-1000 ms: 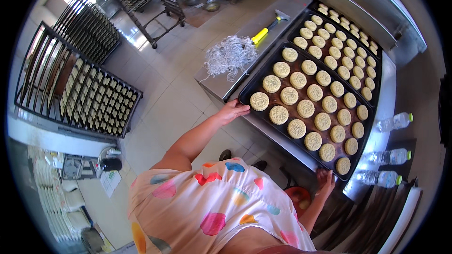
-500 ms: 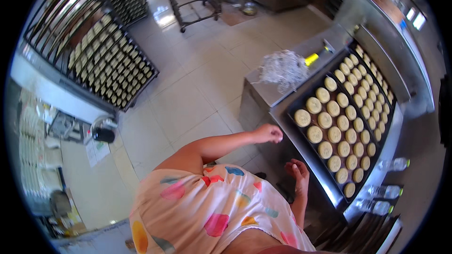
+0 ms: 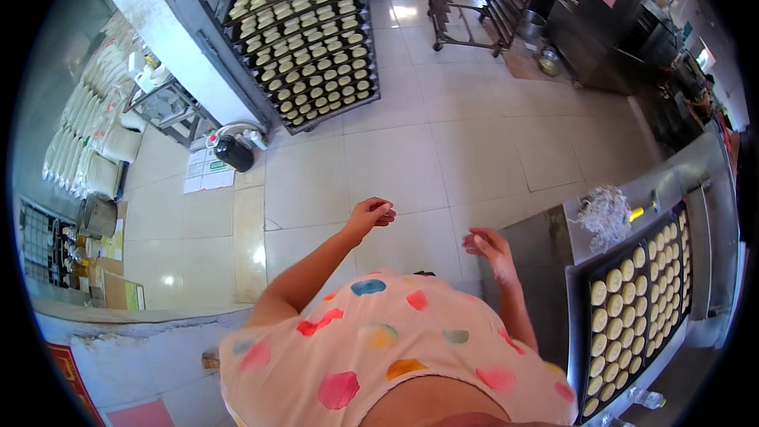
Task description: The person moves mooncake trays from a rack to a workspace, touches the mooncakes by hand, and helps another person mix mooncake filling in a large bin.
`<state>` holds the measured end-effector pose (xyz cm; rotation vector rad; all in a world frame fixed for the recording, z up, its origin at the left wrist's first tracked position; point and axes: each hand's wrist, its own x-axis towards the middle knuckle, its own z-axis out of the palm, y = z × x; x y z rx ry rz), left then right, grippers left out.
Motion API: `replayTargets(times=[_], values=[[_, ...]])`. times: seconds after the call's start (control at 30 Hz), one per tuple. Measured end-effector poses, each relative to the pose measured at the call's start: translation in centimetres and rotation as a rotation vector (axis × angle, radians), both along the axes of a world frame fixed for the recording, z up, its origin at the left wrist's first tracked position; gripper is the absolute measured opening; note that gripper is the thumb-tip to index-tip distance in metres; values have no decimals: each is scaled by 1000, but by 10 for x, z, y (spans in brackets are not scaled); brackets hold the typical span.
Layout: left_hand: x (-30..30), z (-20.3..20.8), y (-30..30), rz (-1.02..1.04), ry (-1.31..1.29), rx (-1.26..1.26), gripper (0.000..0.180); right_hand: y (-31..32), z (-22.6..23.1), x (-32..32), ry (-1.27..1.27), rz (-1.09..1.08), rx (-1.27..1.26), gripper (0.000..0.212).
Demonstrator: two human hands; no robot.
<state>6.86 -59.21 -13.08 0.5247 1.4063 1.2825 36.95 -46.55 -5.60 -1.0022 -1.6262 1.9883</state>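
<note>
My left hand (image 3: 371,216) hovers over the tiled floor in front of my body, its fingers curled together, with nothing seen in them. A short way to its right, my right hand (image 3: 492,251) is raised with its fingers loosely apart and holds nothing. It is the nearer hand to the steel worktable (image 3: 545,245) on my right, but does not touch it. Round pale pastries with stamped tops (image 3: 613,304) stand in rows on dark baking trays (image 3: 586,285) on that table. Beside the trays lie a heap of white shredded strands (image 3: 605,216) and a yellow-handled tool (image 3: 636,213).
Ahead to the left stands a rack (image 3: 373,71) full of trays with pale dough pieces. A second wheeled rack (image 3: 466,39) is farther off. A black jug (image 3: 234,153) stands on the floor by the white pillar (image 3: 170,28). Clear plastic bottles (image 3: 647,398) are at the table's near edge.
My view has swung left, so the worktable and trays now sit farther right. My hands have come in front of my body, away from the table.
</note>
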Motion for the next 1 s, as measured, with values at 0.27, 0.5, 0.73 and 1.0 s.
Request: replayTargets(times=[0.27,0.5,0.73,1.0], values=[[-110,-6,-29,390,-90,26,31,77,-6,-221,-40,442,-40,35],[-277,4,35,548,-32,111,29,163,-34,-407,14,533,-118,35],[-436,37,82,757,-17,225,32,265,-31,-573,53,359,-245,32],[-588,13,83,902,-117,214,34,345,-14,-756,237,310,-222,38]])
